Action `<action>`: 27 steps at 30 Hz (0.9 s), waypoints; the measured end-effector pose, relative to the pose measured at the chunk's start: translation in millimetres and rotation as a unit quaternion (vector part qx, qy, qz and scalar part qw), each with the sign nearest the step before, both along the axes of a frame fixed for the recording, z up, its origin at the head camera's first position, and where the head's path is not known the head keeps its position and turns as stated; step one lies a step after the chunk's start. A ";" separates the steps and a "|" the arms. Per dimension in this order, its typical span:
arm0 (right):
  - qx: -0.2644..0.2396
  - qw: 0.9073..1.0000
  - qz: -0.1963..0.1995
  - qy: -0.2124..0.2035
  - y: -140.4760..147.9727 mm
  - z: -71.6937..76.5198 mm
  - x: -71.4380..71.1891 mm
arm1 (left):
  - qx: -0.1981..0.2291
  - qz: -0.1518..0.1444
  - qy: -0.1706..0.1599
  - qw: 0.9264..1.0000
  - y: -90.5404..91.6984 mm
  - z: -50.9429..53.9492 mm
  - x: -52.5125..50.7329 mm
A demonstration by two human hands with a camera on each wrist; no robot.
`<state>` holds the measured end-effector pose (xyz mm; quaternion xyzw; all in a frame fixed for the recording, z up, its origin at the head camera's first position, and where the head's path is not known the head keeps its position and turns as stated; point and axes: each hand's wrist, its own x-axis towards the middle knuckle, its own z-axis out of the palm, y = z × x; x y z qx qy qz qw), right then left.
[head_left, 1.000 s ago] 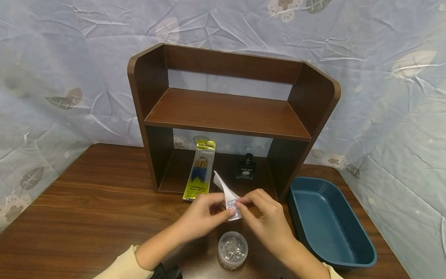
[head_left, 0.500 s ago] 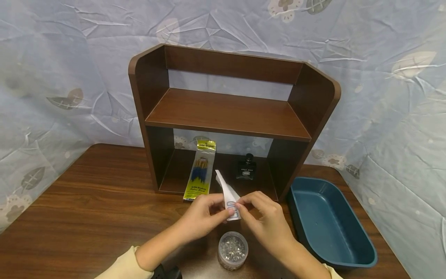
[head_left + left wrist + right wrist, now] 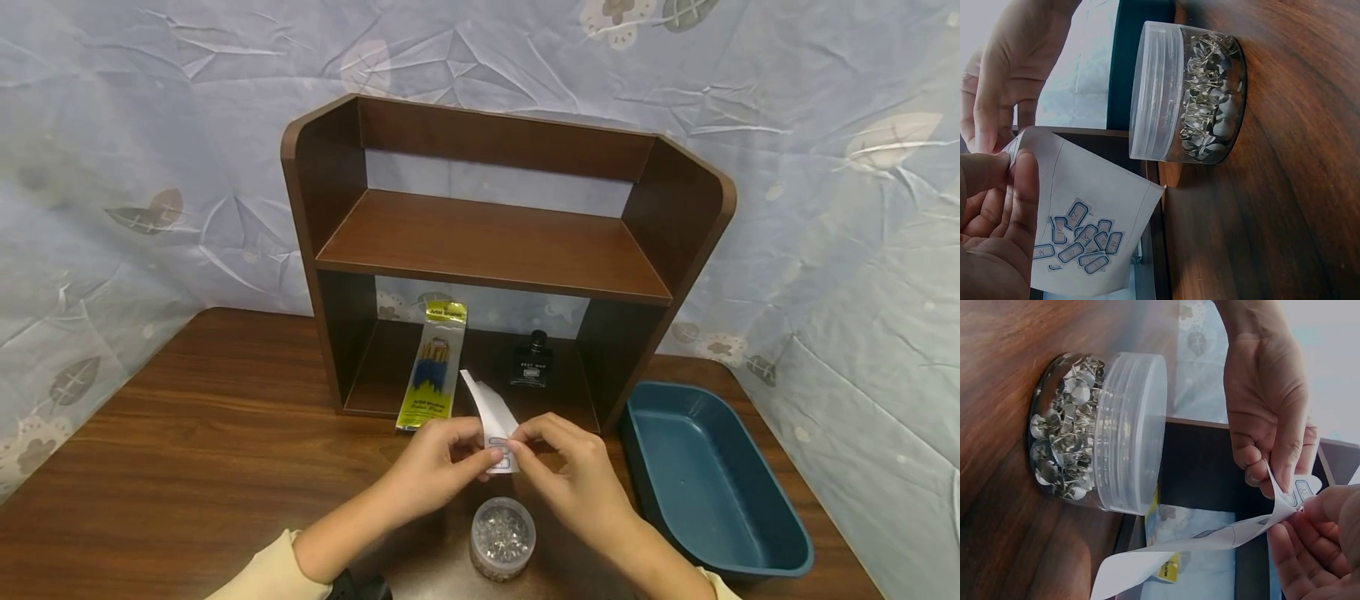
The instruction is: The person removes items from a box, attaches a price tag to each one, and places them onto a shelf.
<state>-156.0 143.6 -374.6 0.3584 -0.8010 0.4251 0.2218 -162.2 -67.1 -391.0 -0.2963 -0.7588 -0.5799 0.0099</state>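
A white sticker sheet [image 3: 498,421] with blue-bordered labels is bent upright between my hands, its upper end curling away. My left hand [image 3: 438,462] pinches its lower left part between thumb and fingers. With thumb and forefinger, my right hand [image 3: 577,475] pinches the right edge beside the labels; whether a label is lifted there is hidden by the fingertips. The left wrist view shows the sheet's other face, with a cluster of small label prints [image 3: 1085,240]. Just below the hands stands a round clear jar [image 3: 502,540] of metal thumbtacks with a translucent lid.
A brown two-tier shelf [image 3: 487,242] stands behind the hands. On its lower level are a pack of artist brushes [image 3: 432,367], leaning, and a dark bottle [image 3: 532,362] with a label. To the right lies a teal plastic tub [image 3: 712,475] on the wooden table [image 3: 187,467].
The sheet's bend and tilt have shifted slightly between the fingers, and the right fingertips sit a little lower. Both hands otherwise keep their place above the jar.
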 end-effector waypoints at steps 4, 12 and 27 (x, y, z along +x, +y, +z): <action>-0.005 1.000 0.006 -0.019 0.4 -0.7 0.5 | -0.001 0.002 0.000 1.000 0.1 -0.5 0.6; 0.000 1.000 0.002 -0.023 0.9 -2.3 -0.1 | 0.004 0.010 -0.002 1.000 1.2 -3.3 1.3; -0.010 0.997 0.001 -0.074 1.1 -9.4 2.7 | 0.002 0.018 -0.017 1.000 -10.2 -8.9 4.2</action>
